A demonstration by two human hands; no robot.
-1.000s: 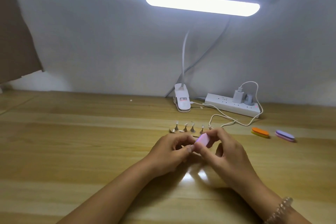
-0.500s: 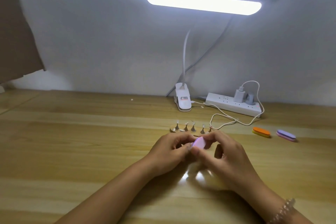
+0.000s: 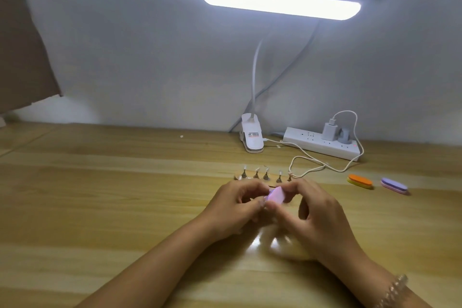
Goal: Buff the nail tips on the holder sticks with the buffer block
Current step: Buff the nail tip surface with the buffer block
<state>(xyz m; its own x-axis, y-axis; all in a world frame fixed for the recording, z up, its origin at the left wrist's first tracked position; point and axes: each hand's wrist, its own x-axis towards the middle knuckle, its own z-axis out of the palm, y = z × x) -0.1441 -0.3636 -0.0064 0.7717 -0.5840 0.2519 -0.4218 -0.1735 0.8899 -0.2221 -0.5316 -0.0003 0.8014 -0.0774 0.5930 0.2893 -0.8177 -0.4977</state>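
the right hand (image 3: pixel 315 215) grasps the pink buffer block (image 3: pixel 276 194), thumb on the near side and fingertips over the far edge, with the broad face tilted up toward the camera. the block's long axis runs roughly from 7 o'clock to 1 o'clock. its lower end, at 7 o'clock, meets the fingertips of the left hand (image 3: pixel 235 207), which comes in from 9 o'clock with fingers curled in a pinch. what that pinch holds is hidden behind the fingers and the block, so i cannot tell whether a stick is in it, though the pose suggests a nail tip is being worked right at that contact point.

the coming stroke turns on this: the work lies at the block's 7 o'clock end, touching the left fingertips, so the rubbing has to travel along the 7-to-1 line. the right hand does the moving and the left only steadies.

further out, at 12 o'clock and just beyond both hands, the holder sticks (image 3: pixel 266 174) stand in a row running 9 to 3 across the table (image 3: pixel 100 207), each topped with a small pale tip. the left hand is nearer the row's 9 o'clock end, the right nearer its 3 o'clock end.
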